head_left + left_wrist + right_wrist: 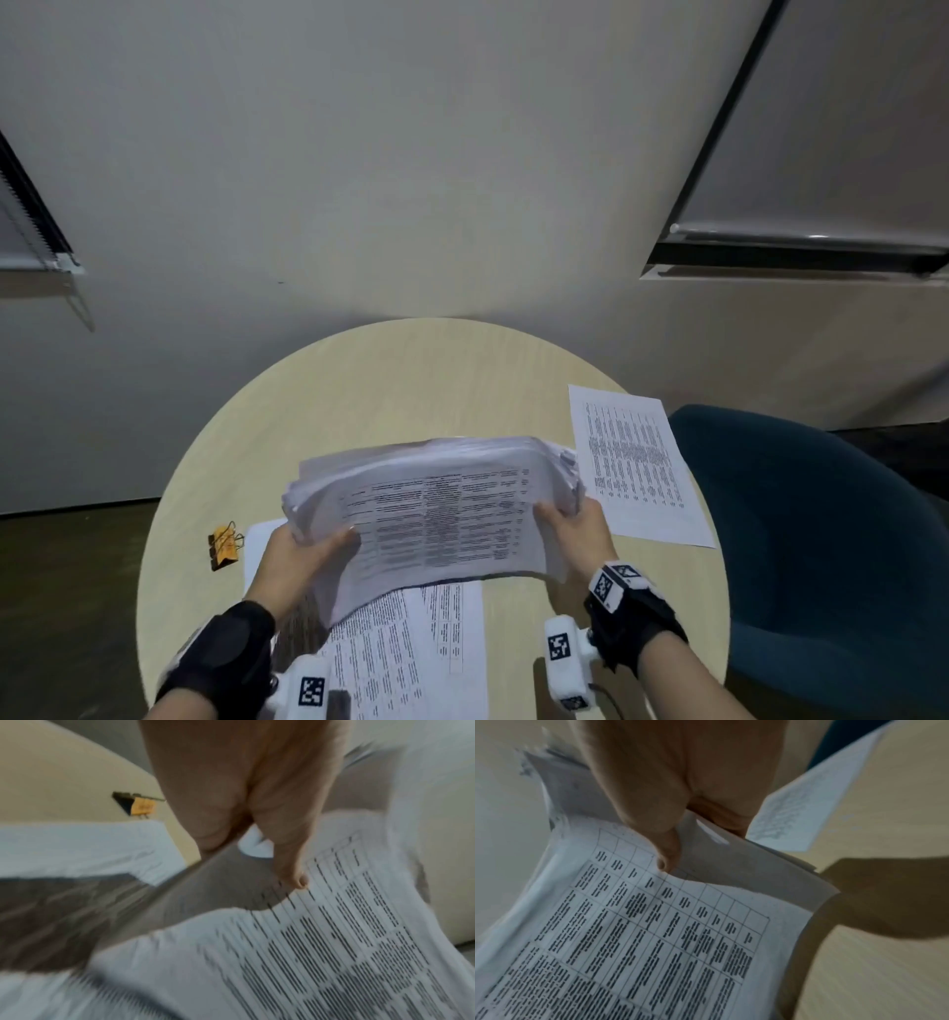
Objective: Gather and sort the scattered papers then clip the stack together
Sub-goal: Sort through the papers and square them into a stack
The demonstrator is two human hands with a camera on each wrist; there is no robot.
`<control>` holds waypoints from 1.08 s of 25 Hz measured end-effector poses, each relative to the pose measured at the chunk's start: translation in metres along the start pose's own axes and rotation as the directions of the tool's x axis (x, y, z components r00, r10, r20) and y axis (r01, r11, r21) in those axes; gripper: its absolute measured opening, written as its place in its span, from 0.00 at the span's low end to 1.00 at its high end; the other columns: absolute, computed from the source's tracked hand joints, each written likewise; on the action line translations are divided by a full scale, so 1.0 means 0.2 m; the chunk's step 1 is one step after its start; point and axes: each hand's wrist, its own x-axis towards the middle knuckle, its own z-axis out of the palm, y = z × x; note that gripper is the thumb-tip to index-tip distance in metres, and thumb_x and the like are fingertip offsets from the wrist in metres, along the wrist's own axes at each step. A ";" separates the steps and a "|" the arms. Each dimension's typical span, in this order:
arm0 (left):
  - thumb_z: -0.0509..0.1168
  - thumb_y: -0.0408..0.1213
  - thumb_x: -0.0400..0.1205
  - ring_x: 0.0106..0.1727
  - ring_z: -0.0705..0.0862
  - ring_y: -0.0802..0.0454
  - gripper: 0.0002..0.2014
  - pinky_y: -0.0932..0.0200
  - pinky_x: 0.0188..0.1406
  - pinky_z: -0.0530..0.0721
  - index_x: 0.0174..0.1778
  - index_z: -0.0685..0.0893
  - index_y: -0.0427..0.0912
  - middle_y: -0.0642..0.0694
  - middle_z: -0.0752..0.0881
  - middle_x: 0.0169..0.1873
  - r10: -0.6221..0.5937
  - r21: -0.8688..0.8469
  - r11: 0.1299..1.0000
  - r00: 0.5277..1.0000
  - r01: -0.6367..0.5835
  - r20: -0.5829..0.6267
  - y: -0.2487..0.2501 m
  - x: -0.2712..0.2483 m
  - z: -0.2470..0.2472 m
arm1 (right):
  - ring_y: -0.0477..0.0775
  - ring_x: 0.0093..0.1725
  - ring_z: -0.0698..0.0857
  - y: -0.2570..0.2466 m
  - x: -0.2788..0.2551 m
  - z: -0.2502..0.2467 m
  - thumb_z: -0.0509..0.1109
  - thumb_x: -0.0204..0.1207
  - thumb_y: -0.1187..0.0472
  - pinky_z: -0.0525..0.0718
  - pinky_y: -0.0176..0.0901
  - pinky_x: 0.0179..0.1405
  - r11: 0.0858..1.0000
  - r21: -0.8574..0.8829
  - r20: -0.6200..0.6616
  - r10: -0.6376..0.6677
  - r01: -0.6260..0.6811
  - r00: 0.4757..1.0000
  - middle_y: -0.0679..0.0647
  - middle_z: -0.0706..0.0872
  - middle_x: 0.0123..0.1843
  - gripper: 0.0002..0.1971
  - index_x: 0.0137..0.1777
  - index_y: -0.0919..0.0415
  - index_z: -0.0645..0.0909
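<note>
A thick stack of printed papers (436, 503) hangs above the round table (390, 380), bowed in the middle. My left hand (308, 550) grips its left edge with the thumb on top (293, 878). At the stack's right edge my right hand (575, 529) holds on, thumb (670, 854) pressed onto the top sheet (654, 923). A loose printed sheet (631, 462) lies flat at the table's right side, also seen as a sheet (808, 805) beyond the right hand. More sheets (411, 647) lie under the stack near me. An orange and black binder clip (225, 546) sits at the left, seen too as the clip (138, 806).
A dark teal chair (821, 539) stands close to the table's right edge. A plain wall (411, 180) rises right behind the table. Bare tabletop (411, 390) shows at the far side.
</note>
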 end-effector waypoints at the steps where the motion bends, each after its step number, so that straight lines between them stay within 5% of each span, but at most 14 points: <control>1: 0.82 0.52 0.58 0.54 0.90 0.47 0.30 0.49 0.54 0.88 0.56 0.85 0.49 0.49 0.92 0.49 -0.005 0.030 1.000 0.998 0.003 0.055 0.04 -0.02 -0.04 | 0.46 0.37 0.90 -0.03 0.01 -0.04 0.66 0.80 0.71 0.80 0.25 0.22 0.995 -0.091 0.023 -0.041 0.043 0.999 0.51 0.90 0.37 0.13 0.41 0.52 0.80; 3: 0.81 0.57 0.59 0.55 0.88 0.60 0.35 0.60 0.51 0.86 0.62 0.80 0.58 0.54 0.88 0.55 0.031 0.149 0.988 0.989 -0.052 0.143 0.14 -0.03 -0.13 | 0.45 0.35 0.89 -0.14 0.03 -0.12 0.65 0.81 0.72 0.79 0.25 0.24 0.956 -0.259 0.069 -0.125 0.139 0.990 0.47 0.87 0.32 0.14 0.38 0.53 0.82; 5: 0.79 0.61 0.61 0.64 0.80 0.67 0.38 0.60 0.61 0.80 0.68 0.74 0.68 0.62 0.81 0.62 0.090 0.321 0.936 0.979 -0.146 0.183 0.25 -0.01 -0.21 | 0.44 0.35 0.85 -0.26 0.07 -0.17 0.64 0.81 0.72 0.78 0.25 0.27 0.842 -0.465 0.170 -0.217 0.273 0.961 0.45 0.85 0.34 0.16 0.39 0.52 0.84; 7: 0.79 0.53 0.66 0.70 0.71 0.71 0.44 0.59 0.70 0.71 0.75 0.64 0.73 0.69 0.72 0.68 0.115 0.462 0.854 0.953 -0.239 0.281 0.34 0.00 -0.22 | 0.35 0.32 0.82 -0.42 0.11 -0.17 0.62 0.80 0.74 0.75 0.25 0.29 0.698 -0.583 0.306 -0.286 0.416 0.908 0.42 0.84 0.34 0.20 0.36 0.49 0.83; 10: 0.80 0.51 0.65 0.70 0.70 0.77 0.48 0.66 0.70 0.68 0.77 0.60 0.73 0.76 0.70 0.68 0.048 0.511 0.794 0.872 -0.329 0.486 0.42 0.00 -0.08 | 0.53 0.44 0.86 -0.66 0.18 -0.09 0.62 0.72 0.74 0.78 0.43 0.40 0.409 -0.649 0.505 -0.400 0.642 0.765 0.54 0.90 0.40 0.14 0.40 0.56 0.84; 12: 0.78 0.48 0.70 0.61 0.83 0.69 0.34 0.64 0.63 0.79 0.71 0.72 0.64 0.68 0.83 0.62 0.075 0.434 0.848 0.877 -0.306 0.474 0.40 -0.01 0.02 | 0.60 0.47 0.86 -0.76 0.22 0.01 0.63 0.70 0.70 0.82 0.51 0.44 0.274 -0.629 0.600 -0.424 0.728 0.678 0.57 0.90 0.44 0.10 0.43 0.57 0.83; 14: 0.73 0.44 0.77 0.43 0.89 0.54 0.11 0.57 0.49 0.84 0.52 0.84 0.44 0.53 0.90 0.45 0.118 0.386 0.891 0.942 -0.240 0.315 0.34 0.01 0.10 | 0.61 0.47 0.85 -0.78 0.25 0.13 0.66 0.72 0.66 0.82 0.52 0.43 0.245 -0.607 0.634 -0.425 0.756 0.647 0.56 0.88 0.43 0.05 0.41 0.56 0.82; 16: 0.69 0.42 0.81 0.32 0.82 0.47 0.15 0.52 0.39 0.78 0.34 0.78 0.35 0.41 0.83 0.30 0.096 0.350 0.924 0.979 -0.155 0.180 0.24 0.05 0.11 | 0.59 0.47 0.85 -0.76 0.31 0.18 0.72 0.73 0.63 0.79 0.47 0.44 0.339 -0.562 0.587 -0.479 0.754 0.653 0.53 0.87 0.42 0.03 0.45 0.56 0.83; 19: 0.68 0.39 0.82 0.30 0.80 0.47 0.15 0.54 0.34 0.77 0.37 0.82 0.30 0.39 0.81 0.26 -0.068 0.275 0.960 0.997 0.057 0.031 0.09 0.09 0.04 | 0.53 0.55 0.85 -0.59 0.48 0.11 0.75 0.75 0.57 0.78 0.41 0.55 0.587 -0.553 0.383 -0.452 0.591 0.806 0.55 0.88 0.56 0.17 0.63 0.57 0.81; 22: 0.67 0.41 0.83 0.24 0.72 0.50 0.13 0.58 0.27 0.71 0.40 0.80 0.34 0.41 0.74 0.22 -0.267 0.203 0.941 0.963 0.270 -0.046 -0.10 0.10 -0.09 | 0.57 0.69 0.79 -0.25 0.64 -0.09 0.69 0.79 0.52 0.77 0.45 0.60 0.737 -0.634 0.130 -0.197 0.235 0.972 0.58 0.80 0.71 0.25 0.75 0.57 0.71; 24: 0.68 0.42 0.82 0.33 0.76 0.46 0.12 0.56 0.36 0.73 0.45 0.81 0.35 0.38 0.79 0.31 -0.398 0.134 0.903 0.913 0.407 -0.095 -0.22 0.10 -0.15 | 0.59 0.77 0.73 0.06 0.73 -0.22 0.67 0.81 0.50 0.72 0.48 0.70 0.670 -0.742 0.078 0.081 0.004 0.994 0.60 0.71 0.79 0.33 0.81 0.60 0.61; 27: 0.68 0.40 0.82 0.43 0.82 0.40 0.15 0.54 0.43 0.78 0.56 0.78 0.32 0.36 0.86 0.42 -0.517 0.074 0.845 0.844 0.530 -0.146 -0.34 0.11 -0.15 | 0.61 0.85 0.55 0.51 0.80 -0.38 0.60 0.80 0.39 0.59 0.56 0.83 0.457 -0.873 -0.008 0.340 -0.172 0.940 0.59 0.50 0.87 0.44 0.85 0.62 0.45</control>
